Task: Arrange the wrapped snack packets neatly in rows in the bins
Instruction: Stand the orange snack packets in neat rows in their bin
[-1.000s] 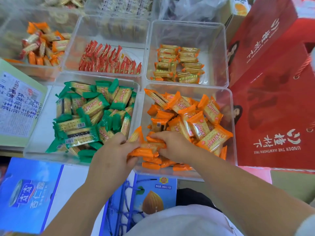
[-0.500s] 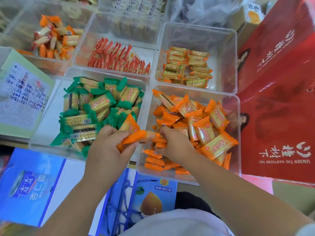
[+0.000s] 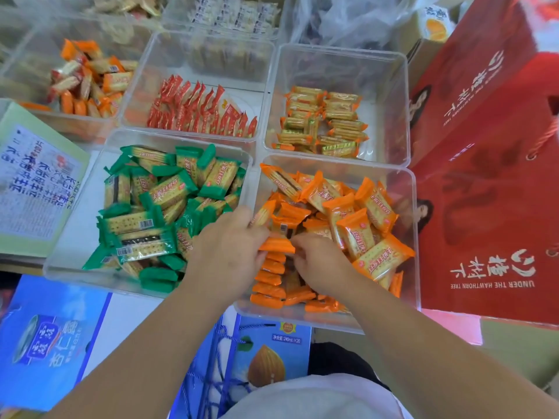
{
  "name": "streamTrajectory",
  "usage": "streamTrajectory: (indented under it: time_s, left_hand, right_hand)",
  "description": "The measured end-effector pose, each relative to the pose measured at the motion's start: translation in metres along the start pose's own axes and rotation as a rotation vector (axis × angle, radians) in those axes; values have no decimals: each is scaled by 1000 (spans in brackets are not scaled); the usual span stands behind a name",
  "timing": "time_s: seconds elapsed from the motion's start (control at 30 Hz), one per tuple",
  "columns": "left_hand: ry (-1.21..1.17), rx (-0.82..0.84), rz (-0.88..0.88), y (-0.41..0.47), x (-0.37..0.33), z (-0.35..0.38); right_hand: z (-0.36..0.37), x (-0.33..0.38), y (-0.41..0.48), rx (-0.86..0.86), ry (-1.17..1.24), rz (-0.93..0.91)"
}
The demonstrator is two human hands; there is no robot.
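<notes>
Both my hands are inside the near right clear bin [image 3: 408, 207], which holds orange wrapped cracker packets [image 3: 363, 219]. A row of packets on edge [image 3: 269, 279] runs along the bin's near left side. My left hand [image 3: 230, 252] and my right hand [image 3: 320, 264] together pinch one orange packet [image 3: 276, 244] at the far end of that row. My left hand also grips a second orange packet [image 3: 261, 214] between thumb and fingers. The rest of the orange packets lie in a loose heap on the right.
The near left bin [image 3: 75, 225] holds jumbled green packets [image 3: 151, 207]. Far bins hold red packets [image 3: 199, 110], small golden packets [image 3: 323, 119] and orange-red ones [image 3: 87, 80]. A red gift box [image 3: 490, 164] stands right; blue cartons [image 3: 45, 343] lie near.
My left hand has carried its orange packets from over the bins' shared wall rightward into the orange bin. Both hands now press one packet onto the row.
</notes>
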State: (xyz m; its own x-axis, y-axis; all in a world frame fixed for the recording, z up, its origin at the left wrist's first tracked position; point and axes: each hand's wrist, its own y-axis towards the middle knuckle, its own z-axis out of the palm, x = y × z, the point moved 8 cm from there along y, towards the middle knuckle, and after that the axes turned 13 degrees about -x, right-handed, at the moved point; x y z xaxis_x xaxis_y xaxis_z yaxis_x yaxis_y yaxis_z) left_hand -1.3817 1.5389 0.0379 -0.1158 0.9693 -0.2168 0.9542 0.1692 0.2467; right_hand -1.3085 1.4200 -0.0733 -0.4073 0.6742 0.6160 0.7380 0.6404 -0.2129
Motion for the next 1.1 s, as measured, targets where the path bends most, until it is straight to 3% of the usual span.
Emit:
streamTrajectory:
  time_s: [0.13, 0.23, 0.37, 0.47, 0.6, 0.7, 0.9, 1.1]
  left_hand:
    - [187, 258, 104, 11, -9, 35]
    - [189, 344, 162, 10, -12, 51]
    - [113, 389, 200, 2, -10, 60]
    - [32, 320, 200, -3, -11, 57]
    - [-60, 296, 49, -7, 4, 56]
    - [-98, 308, 54, -10, 9, 57]
    - [81, 327, 125, -7, 4, 67]
    - [94, 337, 97, -9, 3, 81]
  right_hand:
    - [4, 3, 1, 22, -488, -122]
    - [4, 1, 4, -72, -619, -177]
    - [8, -2, 7, -128, -615, -200]
    - [15, -3, 7, -138, -611, -213]
    - [3, -6, 8, -204, -535, -199]
    - [-16, -6, 3, -231, -404, -184]
    - [-61, -5, -16, -338, -38, -11]
    - [-76, -8, -13, -262, -412, 9]
